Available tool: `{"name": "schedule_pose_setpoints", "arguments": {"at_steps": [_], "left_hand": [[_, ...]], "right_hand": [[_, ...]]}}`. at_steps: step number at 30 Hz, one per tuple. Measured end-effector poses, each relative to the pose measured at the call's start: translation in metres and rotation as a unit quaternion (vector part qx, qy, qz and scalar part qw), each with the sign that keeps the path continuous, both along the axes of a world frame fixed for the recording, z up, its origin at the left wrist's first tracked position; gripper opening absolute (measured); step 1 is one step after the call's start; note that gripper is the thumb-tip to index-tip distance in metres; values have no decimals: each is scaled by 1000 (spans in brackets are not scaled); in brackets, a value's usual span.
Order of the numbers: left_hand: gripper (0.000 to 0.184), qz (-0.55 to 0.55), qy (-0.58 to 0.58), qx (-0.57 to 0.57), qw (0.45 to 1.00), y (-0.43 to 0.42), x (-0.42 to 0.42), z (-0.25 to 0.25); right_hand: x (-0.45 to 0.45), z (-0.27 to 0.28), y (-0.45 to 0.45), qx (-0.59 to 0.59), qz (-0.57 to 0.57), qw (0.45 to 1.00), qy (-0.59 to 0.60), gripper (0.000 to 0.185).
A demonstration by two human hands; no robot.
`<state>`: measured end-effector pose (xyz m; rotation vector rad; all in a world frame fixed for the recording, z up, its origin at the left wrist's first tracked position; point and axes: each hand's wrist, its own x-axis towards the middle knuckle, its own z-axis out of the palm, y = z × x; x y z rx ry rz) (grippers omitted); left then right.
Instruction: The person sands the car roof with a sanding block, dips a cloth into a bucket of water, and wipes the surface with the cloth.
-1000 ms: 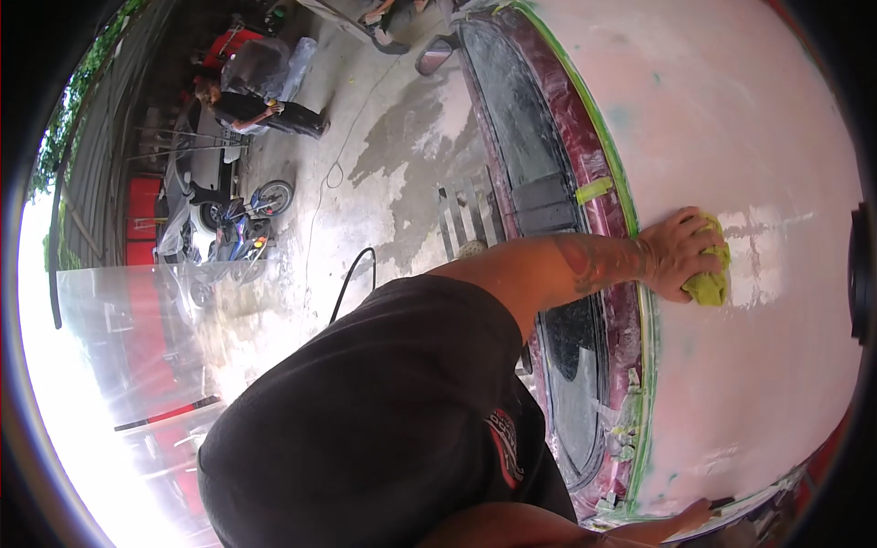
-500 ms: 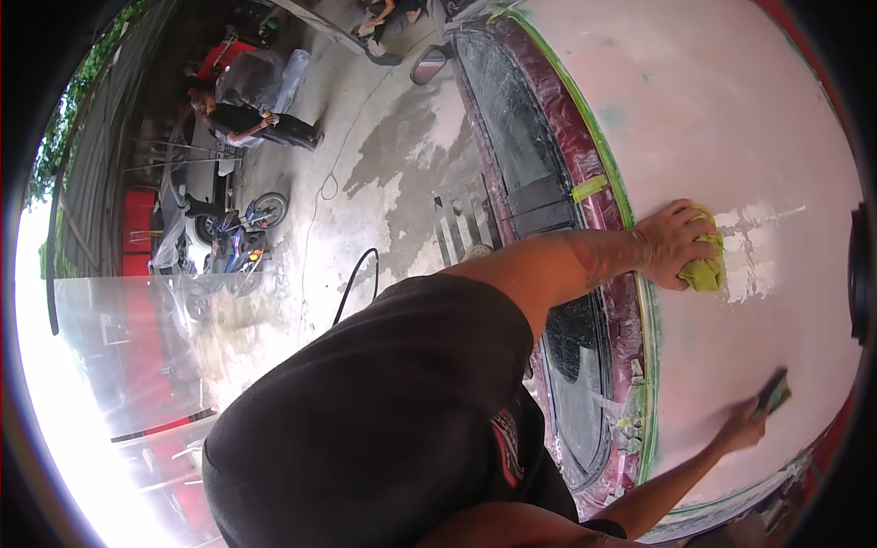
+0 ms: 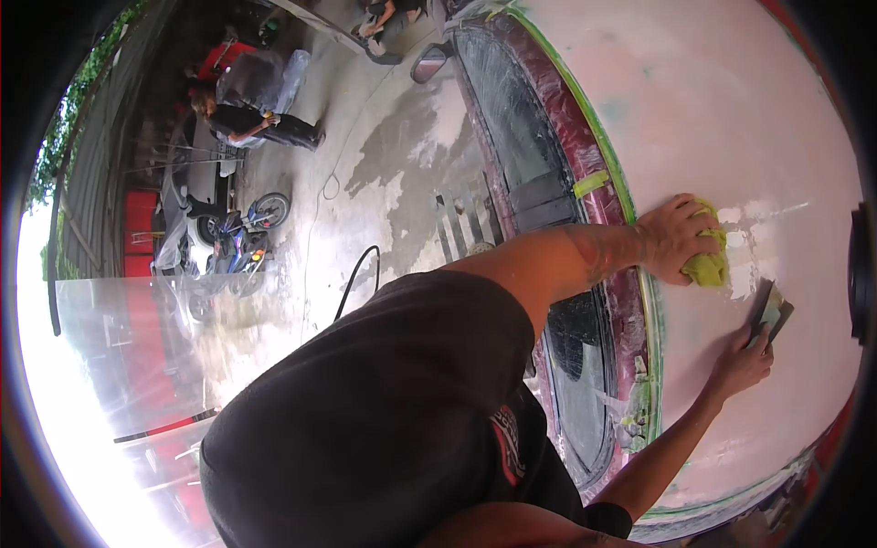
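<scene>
The car roof point(image 3: 713, 119) in front of me has a dull pinkish coat, with a wet, shiny patch near my hands. My left hand point(image 3: 674, 239) presses down on the roof, fingers closed over a crumpled yellow-green cloth point(image 3: 705, 268). Below it in the picture, my right hand point(image 3: 742, 363) grips a flat, dark block with a greyish face, which looks like a sanding block point(image 3: 773, 315). The block is tilted beside the wet patch; whether it touches the roof I cannot tell. My right fingers are partly hidden behind it.
Green masking tape point(image 3: 598, 128) and clear plastic line the roof edge above the dark red door frame and side windows point(image 3: 521, 137). A person point(image 3: 251, 123) stands across the wet concrete floor, near a motorbike point(image 3: 239, 242). Another person point(image 3: 382, 23) is partly visible at the top.
My right hand has moved the block up the picture, closer to the wet patch and my left hand. The left hand and cloth have barely shifted.
</scene>
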<state>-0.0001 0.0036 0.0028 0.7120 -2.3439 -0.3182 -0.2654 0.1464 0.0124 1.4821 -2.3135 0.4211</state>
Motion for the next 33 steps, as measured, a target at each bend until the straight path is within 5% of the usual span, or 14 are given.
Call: {"name": "schedule_pose_setpoints", "arguments": {"at_steps": [4, 9, 14, 19, 22, 27, 31, 33], "left_hand": [[60, -1, -6, 17, 1000, -1, 0, -1], [60, 4, -9, 23, 1000, 0, 1, -1], [59, -5, 3, 18, 1000, 1, 1, 0], [59, 0, 7, 13, 1000, 1, 0, -2], [59, 7, -4, 14, 1000, 2, 0, -1], [60, -2, -6, 13, 1000, 1, 0, 0], [62, -13, -33, 21, 999, 2, 1, 4], [61, -4, -33, 24, 999, 1, 1, 5]], "right_hand": [[-77, -12, 54, -33, 22, 999, -23, 37], [-227, -54, 192, 83, -288, 953, -48, 61], [-181, -24, 152, 98, -395, 909, -89, 58], [-172, -40, 117, 135, -376, 915, -57, 59], [-128, -27, 101, 82, -191, 978, 32, 49], [-58, -11, 68, 86, -36, 995, 43, 46], [-148, -26, 144, 105, -148, 983, 21, 47], [-214, -33, 216, 31, -174, 973, -151, 51]]}}
